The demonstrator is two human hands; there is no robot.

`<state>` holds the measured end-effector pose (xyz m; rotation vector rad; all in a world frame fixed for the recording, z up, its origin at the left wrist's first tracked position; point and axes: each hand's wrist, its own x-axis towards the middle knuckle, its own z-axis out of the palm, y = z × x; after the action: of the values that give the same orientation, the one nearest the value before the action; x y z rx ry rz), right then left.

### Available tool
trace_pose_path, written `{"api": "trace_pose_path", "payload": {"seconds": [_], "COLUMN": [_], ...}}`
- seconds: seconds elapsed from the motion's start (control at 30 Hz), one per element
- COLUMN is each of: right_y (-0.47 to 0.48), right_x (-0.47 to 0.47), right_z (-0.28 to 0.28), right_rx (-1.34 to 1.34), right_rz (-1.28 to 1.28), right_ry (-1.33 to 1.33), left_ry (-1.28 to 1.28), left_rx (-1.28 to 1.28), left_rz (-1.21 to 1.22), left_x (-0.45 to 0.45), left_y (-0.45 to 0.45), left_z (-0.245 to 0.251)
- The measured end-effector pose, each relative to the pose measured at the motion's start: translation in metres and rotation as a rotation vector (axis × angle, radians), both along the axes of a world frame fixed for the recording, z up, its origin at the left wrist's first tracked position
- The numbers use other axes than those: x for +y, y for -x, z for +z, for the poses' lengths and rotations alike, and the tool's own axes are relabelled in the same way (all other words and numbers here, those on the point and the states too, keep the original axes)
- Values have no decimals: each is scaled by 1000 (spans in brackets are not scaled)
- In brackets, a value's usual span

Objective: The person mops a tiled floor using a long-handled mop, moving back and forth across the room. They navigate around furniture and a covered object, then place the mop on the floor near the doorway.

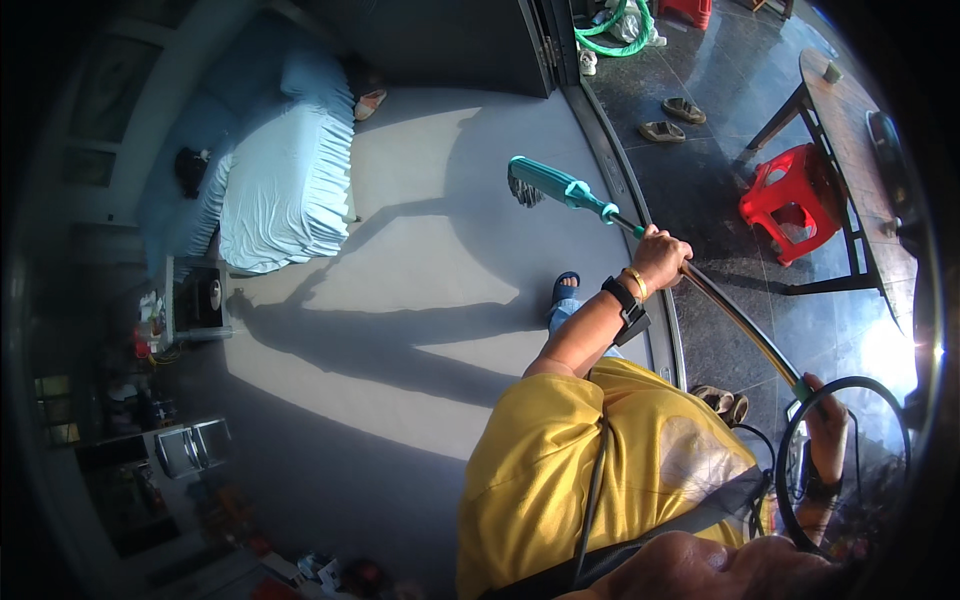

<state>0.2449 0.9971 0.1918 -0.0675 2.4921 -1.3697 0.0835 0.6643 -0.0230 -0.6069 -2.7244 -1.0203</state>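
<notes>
A long-handled mop (739, 321) slants across the upper right, raised off the floor. Its ribbed teal plastic head (551, 180) points up and left, with grey strands (525, 192) hanging at the end. My left hand (660, 259) is closed around the metal handle just behind the green collar. Further back, my right hand (825, 420) grips the handle near a second green collar. A black loop (847, 381) partly covers that hand. My foot in a blue slipper (567, 289) stands on the pale floor beside the door track.
A metal door track (615, 169) divides the grey floor (420, 277) from dark tiles (675, 195). Beyond it are a red plastic stool (791, 202), a wooden table (847, 127) and sandals (682, 110). A dark door (465, 45) stands above. Light-blue cloth (289, 187) covers furniture at left.
</notes>
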Motion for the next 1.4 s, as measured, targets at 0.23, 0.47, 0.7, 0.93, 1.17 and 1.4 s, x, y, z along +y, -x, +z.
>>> {"api": "trace_pose_path", "payload": {"seconds": [0.23, 0.47, 0.7, 0.93, 1.17, 1.4], "right_y": [186, 292, 332, 347, 340, 302], "right_x": [-205, -332, -356, -347, -286, -219], "right_z": [-38, -81, -121, -130, -88, -26], "right_rx": [205, 361, 196, 145, 100, -67], "right_rz": [381, 639, 470, 271, 118, 27], "right_ry": [-173, -429, -510, -545, -550, -423], "left_ry": [183, 281, 391, 369, 139, 52], "left_rx": [-154, -521, -522, -517, -442, -423], "left_rz": [184, 373, 363, 211, 35, -197], "left_x": [-200, -274, -262, -235, -128, -43], "left_y": [107, 168, 233, 302, 315, 250], "left_z": [-55, -133, -186, -197, -190, -166]}}
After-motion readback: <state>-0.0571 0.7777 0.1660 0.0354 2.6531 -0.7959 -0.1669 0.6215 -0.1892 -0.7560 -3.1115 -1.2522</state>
